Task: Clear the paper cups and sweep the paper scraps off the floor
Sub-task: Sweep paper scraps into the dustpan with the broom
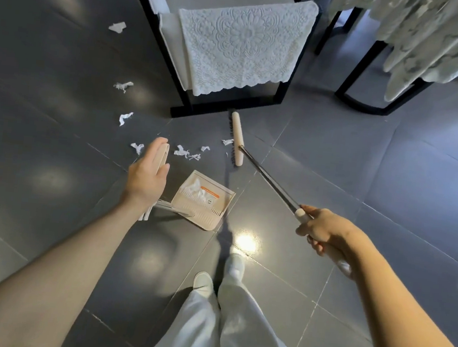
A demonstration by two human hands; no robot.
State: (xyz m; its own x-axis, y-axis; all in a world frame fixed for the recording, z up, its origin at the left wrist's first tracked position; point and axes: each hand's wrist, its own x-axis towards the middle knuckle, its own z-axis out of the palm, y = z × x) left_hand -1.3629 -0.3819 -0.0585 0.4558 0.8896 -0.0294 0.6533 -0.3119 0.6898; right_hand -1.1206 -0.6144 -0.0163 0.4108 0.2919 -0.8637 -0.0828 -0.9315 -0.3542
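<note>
Down on the dark tiled floor, the right hand is wrapped around the broom handle, with the broom head set just short of the chair's black base. Left hand grips the dustpan's upright handle, and the dustpan already carries white paper. Paper scraps lie between pan and broom, more trailing off left. A lace cloth hangs over the chair; the draped table crowds the right.
</note>
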